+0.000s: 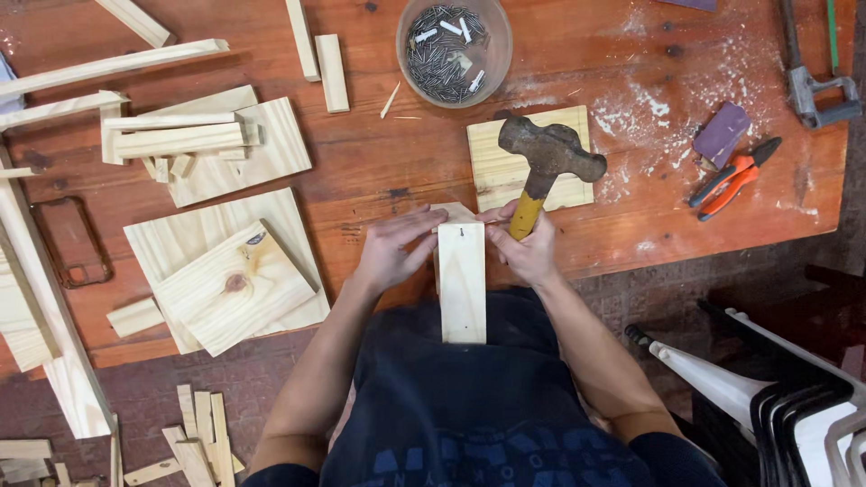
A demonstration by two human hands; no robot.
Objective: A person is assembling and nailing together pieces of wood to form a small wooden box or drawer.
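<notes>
A pale wooden strip (463,287) lies over the near edge of the reddish workbench (379,171), reaching toward my body. My left hand (394,247) rests against the strip's left side near its top, fingers stretched toward a small nail (460,232) standing there. My right hand (526,246) grips the yellow handle of a hammer (547,162) with a rusty iron head, and its fingertips also touch the strip's top right corner. The hammer head hovers over a square pine block (494,167).
A clear tub of nails (454,47) sits at the back. Pine boards (225,261) and offcuts (176,137) cover the left side. Orange pliers (732,177), a purple sanding block (722,133) and a clamp (816,86) lie right. White stacked chairs (785,397) stand lower right.
</notes>
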